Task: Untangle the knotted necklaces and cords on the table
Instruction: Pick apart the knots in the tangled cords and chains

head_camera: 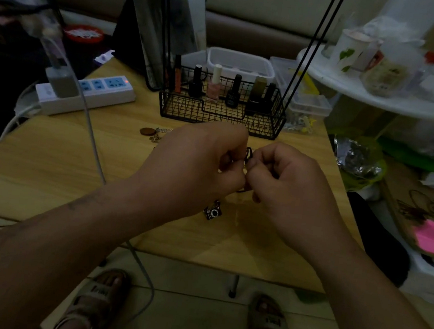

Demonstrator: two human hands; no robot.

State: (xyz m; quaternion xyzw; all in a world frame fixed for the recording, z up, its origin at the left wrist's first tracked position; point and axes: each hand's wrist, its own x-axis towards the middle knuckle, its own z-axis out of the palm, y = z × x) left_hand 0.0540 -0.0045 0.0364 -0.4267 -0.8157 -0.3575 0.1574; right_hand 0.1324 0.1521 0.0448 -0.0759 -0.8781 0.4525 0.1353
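Observation:
Above the middle of the wooden table [49, 173], my left hand [191, 167] and my right hand [294, 183] meet fingertip to fingertip. Both pinch a thin black cord [249, 154], of which a small loop shows between the fingers. A little camera-shaped pendant [213, 212] hangs from the cord just below my left hand. Most of the cord is hidden inside my curled fingers. Farther back lies another necklace with a silver chain and a brown round pendant [147, 131], partly hidden behind my left hand.
A black wire basket [221, 116] of nail-polish bottles stands just behind my hands. A white power strip [89, 94] with a plugged charger lies at the back left, its grey cable [94, 148] crossing the table. Clear plastic boxes [308, 104] and a cluttered white shelf [378, 95] are at right.

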